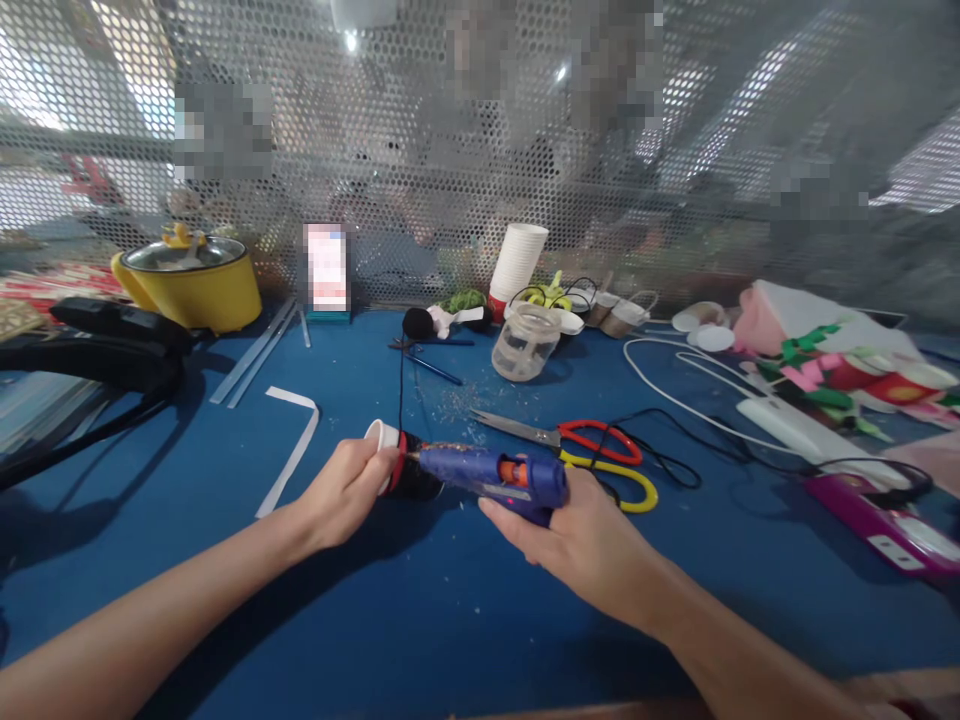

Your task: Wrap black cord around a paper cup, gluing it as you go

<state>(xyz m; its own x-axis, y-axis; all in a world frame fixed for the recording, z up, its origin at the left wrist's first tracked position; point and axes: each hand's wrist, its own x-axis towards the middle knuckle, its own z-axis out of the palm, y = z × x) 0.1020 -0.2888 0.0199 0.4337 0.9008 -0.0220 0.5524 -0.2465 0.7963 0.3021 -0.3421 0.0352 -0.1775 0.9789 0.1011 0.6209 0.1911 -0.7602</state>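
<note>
My left hand (pixel 349 490) is closed around a small paper cup (pixel 382 436) lying tilted on its side, its white rim facing up and left. Black yarn (pixel 400 390) covers part of the cup and runs up to a black yarn ball (pixel 418 323); a red band shows between. My right hand (pixel 574 535) grips a blue hot glue gun (pixel 480 470), whose nozzle tip meets or nearly meets the cup's side. Beyond the gun lie scissors (pixel 570 440) with one red and one yellow handle.
A clear plastic jar (pixel 525 343) stands behind the scissors, near a stack of white paper cups (pixel 519 260). At left are a yellow pot (pixel 202 290), a lit phone (pixel 328 268) and a white paper strip (pixel 300 450). Power strips (pixel 870 520) and cables lie right.
</note>
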